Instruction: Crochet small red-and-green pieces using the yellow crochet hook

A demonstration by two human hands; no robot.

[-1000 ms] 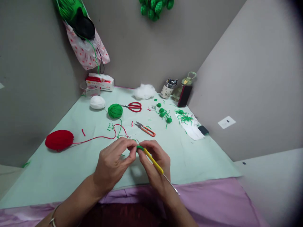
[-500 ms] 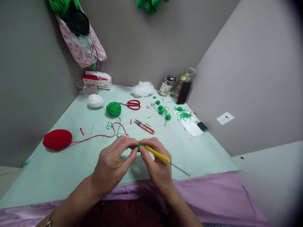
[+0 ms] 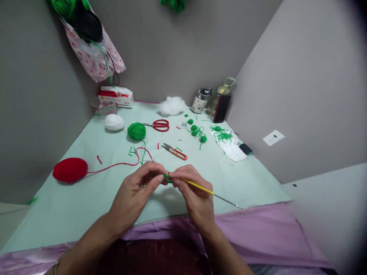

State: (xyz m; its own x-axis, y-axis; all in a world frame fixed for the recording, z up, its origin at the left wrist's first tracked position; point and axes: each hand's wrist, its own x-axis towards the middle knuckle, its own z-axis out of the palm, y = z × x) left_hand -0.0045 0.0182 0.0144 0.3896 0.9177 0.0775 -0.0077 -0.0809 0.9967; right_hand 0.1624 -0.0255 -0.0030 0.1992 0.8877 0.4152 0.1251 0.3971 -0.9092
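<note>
Between thumb and fingers my left hand (image 3: pixel 137 191) pinches a small green crochet piece (image 3: pixel 168 178), which is largely covered by the fingertips. My right hand (image 3: pixel 195 194) grips a crochet hook (image 3: pixel 200 187) with a yellow handle; its far metal end points down to the right, and its near end is hidden at the green piece. Green yarn runs from the green yarn ball (image 3: pixel 137 131) toward my hands. A red yarn (image 3: pixel 114 167) leads from the red yarn ball (image 3: pixel 70 170) to near my left fingers.
Orange thread snips (image 3: pixel 175 151) lie just beyond my hands, with red-handled scissors (image 3: pixel 159 125) behind. A white yarn ball (image 3: pixel 114 122), stuffing (image 3: pixel 172 105), small green balls (image 3: pixel 194 130), a pen jar (image 3: pixel 199 103), a phone (image 3: pixel 222 109) and a tissue box (image 3: pixel 116 97) stand farther back.
The crochet hook has turned and shifted right, its free end now reaching farther right and slightly higher. My right hand has moved slightly right. The view has shifted slightly.
</note>
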